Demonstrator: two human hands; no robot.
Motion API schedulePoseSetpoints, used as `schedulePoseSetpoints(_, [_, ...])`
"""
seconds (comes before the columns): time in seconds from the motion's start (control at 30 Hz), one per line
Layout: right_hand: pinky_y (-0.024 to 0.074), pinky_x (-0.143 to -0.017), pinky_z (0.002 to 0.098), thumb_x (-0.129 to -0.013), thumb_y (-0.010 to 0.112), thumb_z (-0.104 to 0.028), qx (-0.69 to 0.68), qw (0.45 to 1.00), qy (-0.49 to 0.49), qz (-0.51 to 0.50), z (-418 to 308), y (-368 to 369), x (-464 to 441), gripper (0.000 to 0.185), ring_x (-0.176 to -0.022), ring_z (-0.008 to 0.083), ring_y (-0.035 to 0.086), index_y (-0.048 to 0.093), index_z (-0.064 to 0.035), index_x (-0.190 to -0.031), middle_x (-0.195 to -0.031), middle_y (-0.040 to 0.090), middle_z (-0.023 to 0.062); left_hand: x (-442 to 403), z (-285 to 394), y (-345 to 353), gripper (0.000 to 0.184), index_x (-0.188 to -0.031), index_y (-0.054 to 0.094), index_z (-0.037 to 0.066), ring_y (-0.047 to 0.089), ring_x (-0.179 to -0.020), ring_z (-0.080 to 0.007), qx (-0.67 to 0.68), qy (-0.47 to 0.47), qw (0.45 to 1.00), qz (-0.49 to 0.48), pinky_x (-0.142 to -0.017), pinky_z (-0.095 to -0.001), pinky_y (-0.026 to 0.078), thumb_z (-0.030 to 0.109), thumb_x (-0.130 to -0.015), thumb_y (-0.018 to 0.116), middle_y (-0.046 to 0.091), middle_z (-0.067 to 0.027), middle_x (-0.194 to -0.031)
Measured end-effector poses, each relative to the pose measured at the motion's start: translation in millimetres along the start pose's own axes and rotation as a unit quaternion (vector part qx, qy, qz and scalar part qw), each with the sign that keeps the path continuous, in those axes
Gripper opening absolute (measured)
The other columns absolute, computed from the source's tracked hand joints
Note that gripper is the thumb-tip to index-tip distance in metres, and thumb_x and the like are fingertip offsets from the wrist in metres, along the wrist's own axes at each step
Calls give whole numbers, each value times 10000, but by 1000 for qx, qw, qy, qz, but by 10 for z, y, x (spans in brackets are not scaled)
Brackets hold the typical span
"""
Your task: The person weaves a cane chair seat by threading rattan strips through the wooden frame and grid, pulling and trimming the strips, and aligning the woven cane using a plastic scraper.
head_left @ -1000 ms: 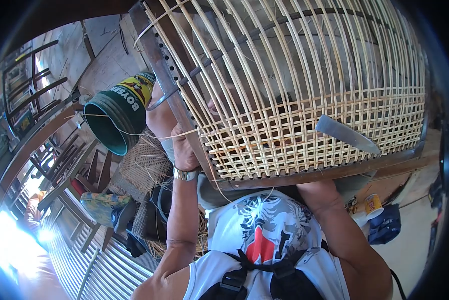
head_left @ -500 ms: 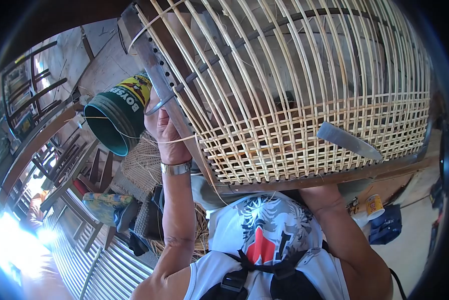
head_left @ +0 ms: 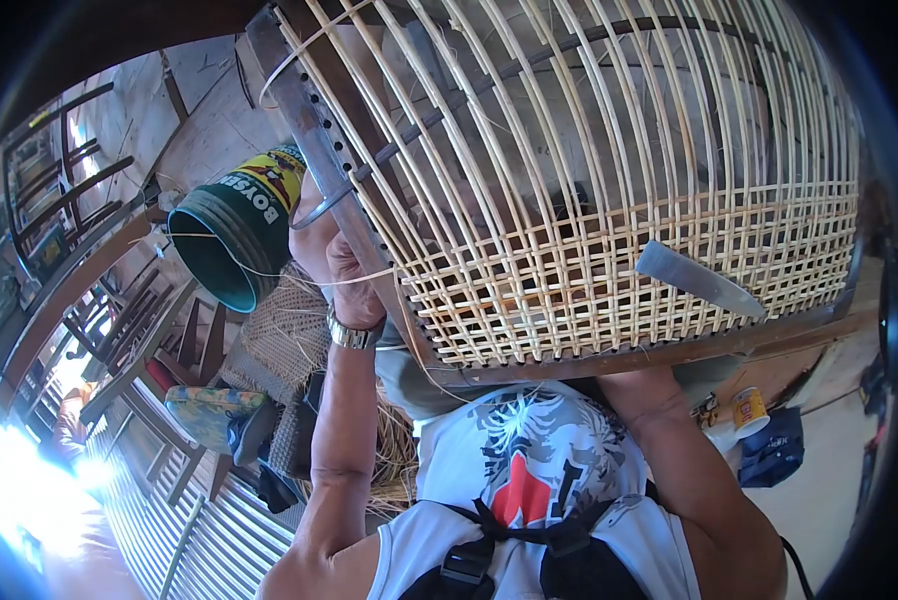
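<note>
A wooden frame point(head_left: 353, 215) strung with pale rattan strips lies tilted across my lap. Its lower part is a close woven lattice point(head_left: 529, 305); long parallel strips point(head_left: 569, 125) run above. My left hand point(head_left: 341, 262), with a metal watch at the wrist, is at the frame's left rail, its fingers curled and partly hidden behind it. A thin rattan strand point(head_left: 364, 280) crosses this hand and reaches the weave. My right forearm goes under the lower rail, and the right hand is hidden beneath the panel. A flat grey blade-like piece point(head_left: 699, 278) rests on the weave.
A green Boysen paint bucket point(head_left: 231, 235) lies tipped at the left, near my left hand. Wooden chair frames point(head_left: 149, 330), a patterned cushion point(head_left: 214, 410) and a woven mat point(head_left: 287, 325) are behind it. At right are a yellow cup point(head_left: 749, 410) and a dark blue bag point(head_left: 772, 450).
My left hand and wrist have shifted slightly down and right, closer in behind the rail, and the forearm has turned. The panel, the grey piece and the bucket have stayed nearly still.
</note>
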State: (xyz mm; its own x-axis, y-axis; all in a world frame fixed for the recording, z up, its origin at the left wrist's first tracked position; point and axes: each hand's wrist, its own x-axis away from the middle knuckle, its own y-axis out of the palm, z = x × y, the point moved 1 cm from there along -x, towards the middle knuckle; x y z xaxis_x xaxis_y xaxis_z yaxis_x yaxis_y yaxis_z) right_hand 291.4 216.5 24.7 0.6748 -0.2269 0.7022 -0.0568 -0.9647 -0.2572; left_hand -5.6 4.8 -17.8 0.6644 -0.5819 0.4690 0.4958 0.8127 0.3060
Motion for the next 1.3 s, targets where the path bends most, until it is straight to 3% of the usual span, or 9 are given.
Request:
schedulePoseSetpoints(0.1, [379,-1134,427,-938,669,-325,0,1000,1,-3,-10,6,18,483,-1295,313,533,590,-77,-1345,-1374,591,139,3,-14,-40,319,-1164,674,36,691,-964,-143,12,-25,999,-21,-844,-307,609,-69,-865,707,718,-52,-1101])
schedulePoseSetpoints(0.2, [379,-1134,427,-937,669,-327,-1,1000,3,-3,-8,-1,33,484,-1295,314,533,591,-77,-1344,-1374,591,139,-58,25,-111,323,-1174,665,32,695,-970,-157,223,-173,959,-3,-857,-323,619,-73,-870,692,704,-69,-1146])
schedulePoseSetpoints(0.33, [378,-1135,428,-937,669,-329,-4,1000,4,-4,-2,-1,42,485,-1295,314,533,591,-77,-1344,-1374,592,139,-86,48,-107,260,-1163,656,-12,709,-981,-199,167,-69,982,-59,-844,-340,629,29,-907,675,708,-106,-1128])
schedulePoseSetpoints(0.4, [378,-1135,428,-937,670,-330,-4,1000,4,-3,0,-6,39,485,-1295,314,533,592,-77,-1343,-1374,592,139,-171,212,68,295,-1161,652,-34,711,-989,-220,210,-162,962,-70,-824,-337,630,124,-917,692,714,-117,-1110])
schedulePoseSetpoints(0.53, [378,-1135,428,-937,670,-332,-7,1000,3,-2,-2,1,53,486,-1296,314,533,593,-77,-1343,-1374,592,139,-132,383,368,340,-1184,644,-39,709,-1003,-227,213,-108,968,-82,-841,-342,620,166,-920,706,717,-122,-1114])
schedulePoseSetpoints(0.63, [377,-1135,429,-936,670,-334,-6,1000,3,-4,-4,-11,46,487,-1296,314,533,593,-77,-1342,-1373,593,139,-132,414,380,339,-1209,635,-29,699,-1016,-195,166,-149,972,-73,-882,-351,600,140,-923,702,711,-106,-1140])
schedulePoseSetpoints(0.87, [376,-1135,429,-936,670,-338,-8,1000,5,-9,-14,5,39,488,-1296,315,532,595,-77,-1341,-1373,593,140,-111,320,46,486,-1302,572,4,651,-1049,-130,-220,-70,954,-192,-883,-296,551,174,-897,779,686,-67,-1181])
schedulePoseSetpoints(1.1, [376,-1136,430,-935,670,-342,-8,1000,9,-12,-6,-6,47,490,-1297,315,532,596,-77,-1340,-1373,594,140,-41,223,219,503,-1277,575,-12,667,-1020,-166,-2,-97,995,-37,-878,-325,566,267,-902,761,688,-90,-1150])
schedulePoseSetpoints(1.3, [375,-1136,431,-934,670,-345,-12,1000,7,-14,-12,6,40,491,-1297,316,532,597,-77,-1339,-1372,595,140,13,176,299,504,-1245,584,-26,681,-989,-197,24,-58,998,18,-865,-347,577,314,-907,740,689,-107,-1123])
